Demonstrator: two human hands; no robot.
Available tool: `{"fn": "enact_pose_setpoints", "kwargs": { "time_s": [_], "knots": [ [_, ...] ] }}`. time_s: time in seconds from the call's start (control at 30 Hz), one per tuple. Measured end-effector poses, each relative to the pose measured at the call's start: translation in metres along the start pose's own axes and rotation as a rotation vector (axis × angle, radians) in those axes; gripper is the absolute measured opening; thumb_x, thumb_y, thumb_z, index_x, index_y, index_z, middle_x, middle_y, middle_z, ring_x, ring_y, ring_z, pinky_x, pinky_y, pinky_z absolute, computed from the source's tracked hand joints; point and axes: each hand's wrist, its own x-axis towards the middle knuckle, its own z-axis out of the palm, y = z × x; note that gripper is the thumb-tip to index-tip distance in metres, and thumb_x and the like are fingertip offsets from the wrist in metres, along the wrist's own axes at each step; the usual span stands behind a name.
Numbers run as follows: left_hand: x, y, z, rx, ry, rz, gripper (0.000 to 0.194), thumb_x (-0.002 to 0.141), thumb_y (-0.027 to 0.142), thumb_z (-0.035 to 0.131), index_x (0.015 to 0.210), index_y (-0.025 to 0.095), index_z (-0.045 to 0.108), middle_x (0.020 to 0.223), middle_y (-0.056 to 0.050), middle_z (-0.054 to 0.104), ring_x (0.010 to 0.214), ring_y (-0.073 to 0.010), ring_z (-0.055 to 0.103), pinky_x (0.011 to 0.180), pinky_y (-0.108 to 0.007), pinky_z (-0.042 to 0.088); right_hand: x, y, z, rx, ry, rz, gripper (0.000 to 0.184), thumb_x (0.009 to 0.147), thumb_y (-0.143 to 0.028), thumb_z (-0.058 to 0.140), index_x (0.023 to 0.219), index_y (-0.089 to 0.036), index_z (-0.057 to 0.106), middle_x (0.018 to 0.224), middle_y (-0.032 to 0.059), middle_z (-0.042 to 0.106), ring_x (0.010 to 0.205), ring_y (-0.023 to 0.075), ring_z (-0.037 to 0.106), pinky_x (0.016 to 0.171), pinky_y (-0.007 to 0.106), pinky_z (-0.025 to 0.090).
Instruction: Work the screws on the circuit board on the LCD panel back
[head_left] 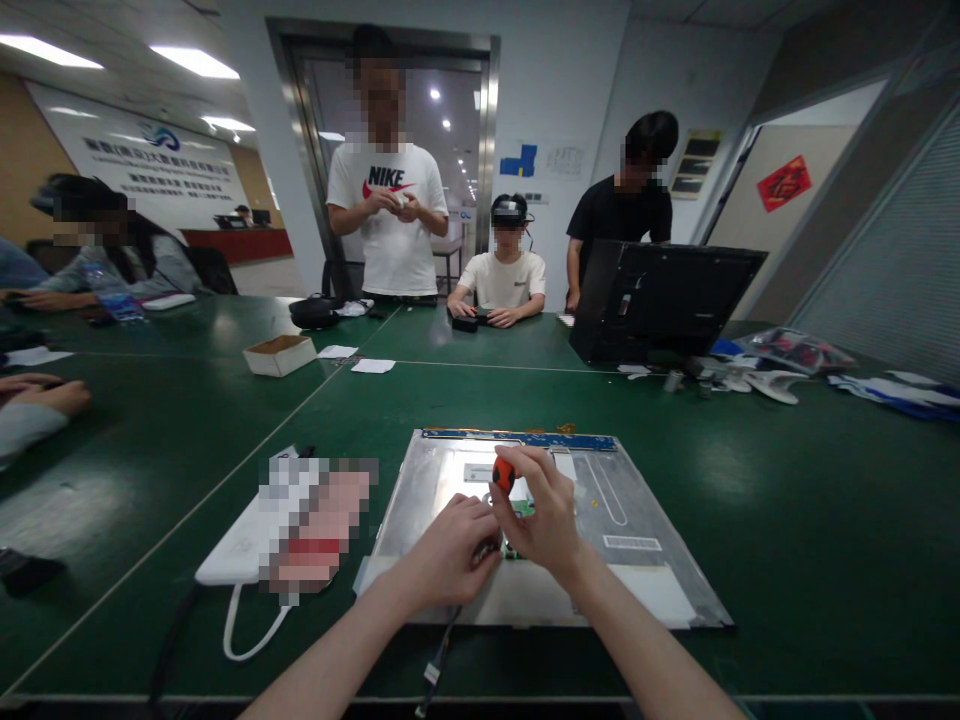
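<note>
A flat silver display panel lies on the green table in front of me, a blue strip along its far edge. My right hand pinches the orange-and-black handle of a screwdriver above the panel's middle. Its shaft and tip are hidden. Close beside it, my left hand is closed low over a small green circuit board; whatever its fingers hold is hidden. A dark cable with a pale connector runs from under my left hand over the panel's near edge.
To the left lie a white power bank with a white cable and a pinkish, blurred object. An open cardboard box sits farther back. A black monitor stands back right, near loose parts. Several people are around the table.
</note>
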Motion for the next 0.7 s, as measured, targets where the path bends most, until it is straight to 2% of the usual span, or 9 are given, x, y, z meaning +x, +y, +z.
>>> {"fn": "enact_pose_setpoints", "kwargs": {
  "time_s": [0.17, 0.3, 0.47, 0.7],
  "knots": [
    [-0.0002, -0.0001, -0.0013, -0.002, 0.008, 0.005, 0.013, 0.079, 0.016, 0.055, 0.091, 0.019, 0.059, 0.086, -0.006, 0.063, 0.085, -0.0226, 0.057, 0.083, -0.039, 0.043, -0.0005, 0.0001, -0.0014, 0.029, -0.019, -0.015, 0.045, 0.082, -0.012, 0.052, 0.126, -0.018, 0.046, 0.103, 0.0103, 0.062, 0.092, 0.0214, 0.060, 0.076, 0.037, 0.053],
    [-0.0007, -0.0017, 0.0000, -0.001, 0.006, 0.013, 0.010, 0.079, 0.015, 0.056, 0.088, 0.019, 0.059, 0.086, -0.005, 0.063, 0.085, -0.0224, 0.057, 0.084, -0.039, 0.043, -0.0005, 0.0019, 0.0007, 0.020, 0.012, -0.030, 0.044, 0.080, -0.015, 0.060, 0.121, -0.019, 0.048, 0.096, 0.0075, 0.063, 0.086, 0.0206, 0.061, 0.074, 0.036, 0.053],
    [-0.0011, -0.0025, 0.0023, 0.000, 0.022, 0.012, 0.012, 0.078, 0.016, 0.056, 0.090, 0.018, 0.059, 0.089, -0.006, 0.063, 0.088, -0.0235, 0.057, 0.084, -0.039, 0.043, -0.0011, 0.0020, 0.0031, -0.046, 0.057, -0.024, 0.042, 0.080, -0.018, 0.065, 0.120, -0.023, 0.053, 0.099, 0.0074, 0.059, 0.083, 0.0185, 0.061, 0.069, 0.032, 0.053],
    [-0.0003, -0.0009, -0.0005, -0.001, -0.009, 0.008, 0.011, 0.079, 0.016, 0.055, 0.090, 0.019, 0.058, 0.088, -0.006, 0.063, 0.087, -0.0228, 0.056, 0.083, -0.039, 0.042, -0.0001, -0.0016, -0.0031, 0.031, -0.033, -0.025, 0.048, 0.083, -0.010, 0.051, 0.130, -0.020, 0.047, 0.105, 0.0097, 0.062, 0.093, 0.0208, 0.060, 0.075, 0.036, 0.053]
  ]
}}
